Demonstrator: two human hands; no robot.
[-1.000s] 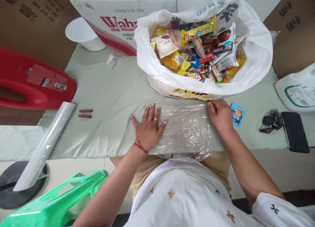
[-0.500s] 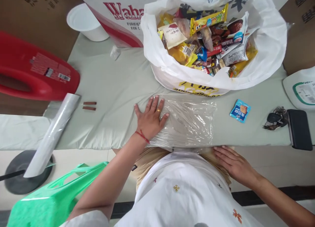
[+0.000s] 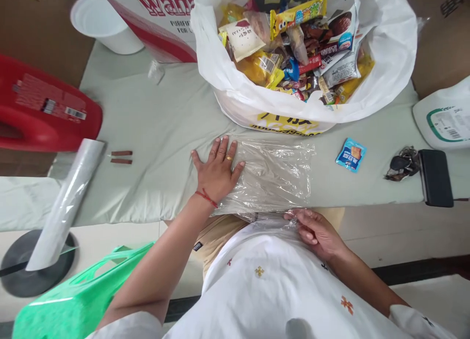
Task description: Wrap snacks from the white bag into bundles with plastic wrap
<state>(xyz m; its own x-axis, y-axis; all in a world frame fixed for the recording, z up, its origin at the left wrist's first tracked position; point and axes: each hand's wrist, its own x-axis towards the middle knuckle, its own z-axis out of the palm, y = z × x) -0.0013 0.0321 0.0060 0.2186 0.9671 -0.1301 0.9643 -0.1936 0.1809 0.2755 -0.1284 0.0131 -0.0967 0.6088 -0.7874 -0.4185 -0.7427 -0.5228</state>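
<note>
A clear plastic bag [image 3: 273, 175] lies flat at the front of the table, its near end hanging over the edge. My left hand [image 3: 217, 168] presses on its left side with the fingers spread. At the overhanging end, my right hand [image 3: 312, 229] has its fingers closed on the plastic. Behind the clear bag stands a large white carrier bag [image 3: 235, 101] full of wrapped snacks [image 3: 304, 50]. A small blue snack packet [image 3: 350, 155] lies to the right of the clear bag.
Keys [image 3: 402, 163] and a black phone [image 3: 435, 177] lie at the right, near a white jug [image 3: 446, 116]. On the left are a red jug [image 3: 51, 104], a plastic roll [image 3: 66, 204] jutting over the edge, two brown strips [image 3: 121, 157] and a white tub [image 3: 110, 28]. A green basket [image 3: 73, 300] stands below.
My right hand has moved left from beside my lap to the near end of the clear bag and taken hold of it. My left hand stays on the bag. The view has shifted slightly.
</note>
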